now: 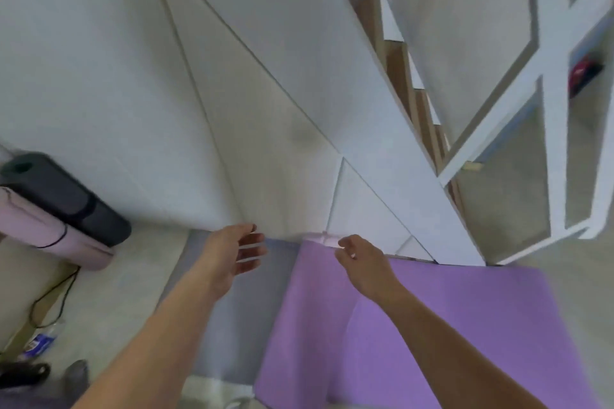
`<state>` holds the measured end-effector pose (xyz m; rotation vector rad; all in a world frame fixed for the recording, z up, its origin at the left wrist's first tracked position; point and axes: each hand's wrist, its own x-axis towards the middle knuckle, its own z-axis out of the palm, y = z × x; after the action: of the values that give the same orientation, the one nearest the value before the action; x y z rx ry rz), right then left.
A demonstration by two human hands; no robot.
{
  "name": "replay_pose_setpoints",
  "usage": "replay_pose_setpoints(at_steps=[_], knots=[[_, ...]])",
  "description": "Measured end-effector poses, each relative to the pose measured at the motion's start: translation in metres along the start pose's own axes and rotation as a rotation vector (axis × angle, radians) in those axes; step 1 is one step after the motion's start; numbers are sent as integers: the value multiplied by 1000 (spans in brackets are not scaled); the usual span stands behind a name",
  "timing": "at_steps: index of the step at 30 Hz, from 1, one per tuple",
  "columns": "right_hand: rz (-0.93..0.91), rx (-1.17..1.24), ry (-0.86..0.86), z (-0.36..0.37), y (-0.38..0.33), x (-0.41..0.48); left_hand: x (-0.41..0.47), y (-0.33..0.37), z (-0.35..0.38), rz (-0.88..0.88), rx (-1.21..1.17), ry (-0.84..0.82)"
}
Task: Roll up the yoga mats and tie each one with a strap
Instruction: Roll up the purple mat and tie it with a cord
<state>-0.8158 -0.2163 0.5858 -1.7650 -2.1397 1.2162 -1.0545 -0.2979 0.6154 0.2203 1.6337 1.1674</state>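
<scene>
A purple yoga mat (432,325) lies flat on the floor, its far end against the white wall. To its left lies a grey mat (232,325), also flat. My left hand (232,252) hovers over the grey mat's far end with straight, spread fingers and holds nothing. Over the purple mat's far left corner is my right hand (360,262), fingers loosely curled; whether it touches the corner I cannot tell. At the left, a rolled dark grey mat (66,199) and a rolled pink mat (50,229) lie side by side, the pink one with a dark strap (58,239) round it.
A white panelled staircase wall (265,109) rises just behind the mats, with wooden steps (398,70) and a white railing frame (548,109) to the right. A black cord (53,295), a plastic bottle (41,340) and dark items lie on the floor at lower left.
</scene>
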Motion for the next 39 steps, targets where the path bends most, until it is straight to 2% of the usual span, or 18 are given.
replay_pose_setpoints(at_steps=[7,12,21,28,33,39], knots=[[143,29,37,-80,161,-89,-59,-79,173,-7,182,-146],[261,74,118,-135,241,-129,-96,-106,288,-31,277,-281],[544,135,264,-195,359,-181,-119,-154,435,-52,428,-517],[688,238,333,-237,480,-217,-157,-218,559,-97,578,-611],[757,281,265,-268,629,-199,-160,-304,684,-141,661,-587],[837,321,155,-271,859,-127,-101,-473,870,-190,792,-567]])
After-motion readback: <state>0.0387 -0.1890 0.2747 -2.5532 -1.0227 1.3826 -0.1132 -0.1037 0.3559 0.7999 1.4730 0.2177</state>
